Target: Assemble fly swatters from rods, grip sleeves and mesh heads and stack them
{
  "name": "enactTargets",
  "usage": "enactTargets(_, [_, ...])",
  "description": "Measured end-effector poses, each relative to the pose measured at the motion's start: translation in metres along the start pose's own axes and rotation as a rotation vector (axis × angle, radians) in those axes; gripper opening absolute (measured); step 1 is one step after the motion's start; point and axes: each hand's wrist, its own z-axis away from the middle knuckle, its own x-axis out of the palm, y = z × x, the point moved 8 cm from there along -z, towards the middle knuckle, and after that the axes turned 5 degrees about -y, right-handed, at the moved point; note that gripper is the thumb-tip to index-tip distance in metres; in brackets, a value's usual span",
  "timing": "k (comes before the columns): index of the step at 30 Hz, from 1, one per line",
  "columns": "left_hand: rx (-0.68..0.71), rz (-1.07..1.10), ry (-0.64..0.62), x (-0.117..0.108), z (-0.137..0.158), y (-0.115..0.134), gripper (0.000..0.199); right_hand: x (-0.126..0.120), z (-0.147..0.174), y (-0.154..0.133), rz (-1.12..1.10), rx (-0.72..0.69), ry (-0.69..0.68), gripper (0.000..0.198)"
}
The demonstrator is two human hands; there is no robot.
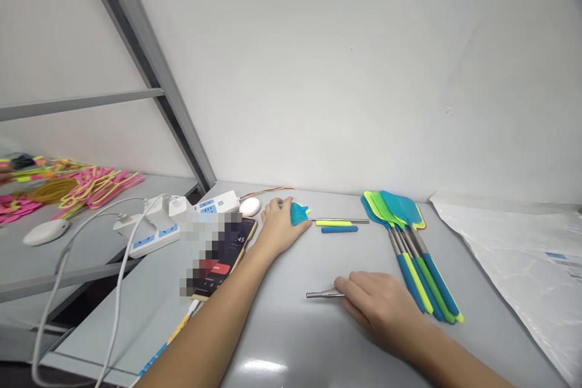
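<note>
My left hand (pixel 278 227) is closed around a blue mesh fly swatter head (pixel 299 214) near the back of the table, with its thumb along the front edge. A yellow-green edge shows beneath that head. My right hand (pixel 377 306) grips a thin metal rod (pixel 324 294) whose stepped end points left; the rest of it is hidden by the fingers. Between the hands and the wall lie another metal rod (pixel 361 220), a yellow-green handle sleeve (pixel 333 224) and a blue handle sleeve (pixel 339 230).
Several fly swatters (pixel 411 242) lie fanned in a pile at right, beside a white plastic bag (pixel 513 254). At left are a phone (pixel 234 248), a round white device (pixel 250 207), power strips (pixel 154 240) and looping white cables (pixel 119 291). Pink and yellow cords (pixel 102 185) lie beyond the metal frame.
</note>
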Motion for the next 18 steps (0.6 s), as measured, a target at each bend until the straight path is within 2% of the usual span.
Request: enactTargets(18, [-0.015,0.083,0.014,-0.0012,-0.0001,0.0031,0.059,0.0099,0.0017,0.0059,-0.008,0.036,-0.053,0.017])
